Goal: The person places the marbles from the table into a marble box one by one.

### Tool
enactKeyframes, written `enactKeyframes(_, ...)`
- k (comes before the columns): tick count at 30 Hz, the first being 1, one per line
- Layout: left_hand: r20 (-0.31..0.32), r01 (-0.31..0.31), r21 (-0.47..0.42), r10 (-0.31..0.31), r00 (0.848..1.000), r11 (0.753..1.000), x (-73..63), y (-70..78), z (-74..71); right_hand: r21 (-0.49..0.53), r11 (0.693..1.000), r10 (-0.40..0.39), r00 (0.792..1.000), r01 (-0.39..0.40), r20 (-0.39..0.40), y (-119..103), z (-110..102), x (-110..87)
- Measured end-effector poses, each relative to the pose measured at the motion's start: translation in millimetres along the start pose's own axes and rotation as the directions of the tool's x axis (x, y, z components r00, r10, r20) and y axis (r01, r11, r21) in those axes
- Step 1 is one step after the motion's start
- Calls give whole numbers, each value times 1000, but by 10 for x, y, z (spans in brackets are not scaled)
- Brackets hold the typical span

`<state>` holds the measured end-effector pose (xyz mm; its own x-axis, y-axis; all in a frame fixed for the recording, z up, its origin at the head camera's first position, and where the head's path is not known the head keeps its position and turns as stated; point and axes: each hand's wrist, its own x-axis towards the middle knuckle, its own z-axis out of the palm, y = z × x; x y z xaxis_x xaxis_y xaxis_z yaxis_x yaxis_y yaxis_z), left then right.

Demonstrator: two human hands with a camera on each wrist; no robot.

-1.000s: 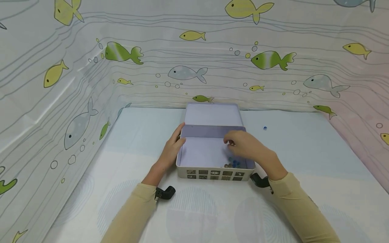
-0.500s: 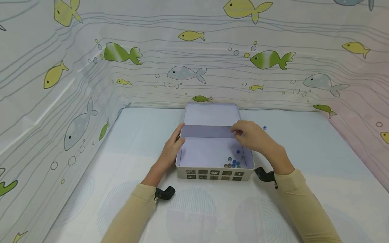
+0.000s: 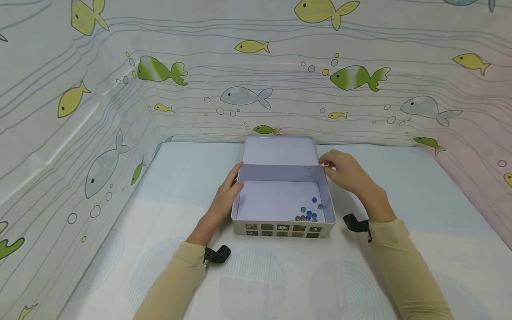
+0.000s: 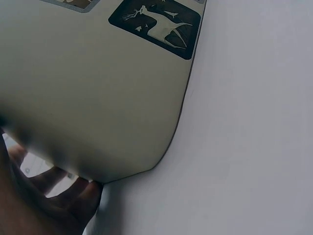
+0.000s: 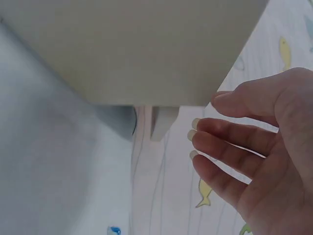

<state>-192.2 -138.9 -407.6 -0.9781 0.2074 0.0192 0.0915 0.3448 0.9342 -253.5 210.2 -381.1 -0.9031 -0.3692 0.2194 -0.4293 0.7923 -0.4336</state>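
A pale tin box (image 3: 272, 200) with a row of dark picture tiles on its front stands with its hinged lid (image 3: 278, 151) thrown back. Small glass marbles (image 3: 309, 216), blue, green and brownish, lie in its front right corner. My left hand (image 3: 222, 200) grips the left wall, thumb over the rim and fingers outside. At the back right corner is my right hand (image 3: 348, 173); its fingers are loosely bent and nothing shows between them in the right wrist view. A blue marble (image 5: 114, 230) lies on the table past the box in that view; in the head view the right hand hides it.
The table is covered with a pale patterned cloth (image 3: 256, 275). A fish-print sheet (image 3: 192, 80) rises as walls behind and at both sides. A small black camera sits on each wrist, the left one (image 3: 218, 254) near the box's front.
My right hand has moved from inside the box, back and to the right, to its rear corner. More marbles show inside now. The left hand has stayed put.
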Motion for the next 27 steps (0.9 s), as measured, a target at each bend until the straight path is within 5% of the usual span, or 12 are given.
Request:
enactKeyframes(10, 1, 5, -6, -5, 1000, 1000, 0, -12, -12, -64, 991, 120, 991, -116, 65, 319, 9, 29)
enactKeyframes(27, 3, -9, -12, 9, 1000, 1000, -14, -15, -26, -107, 969, 230, 971, -222, 66, 699, -7, -21)
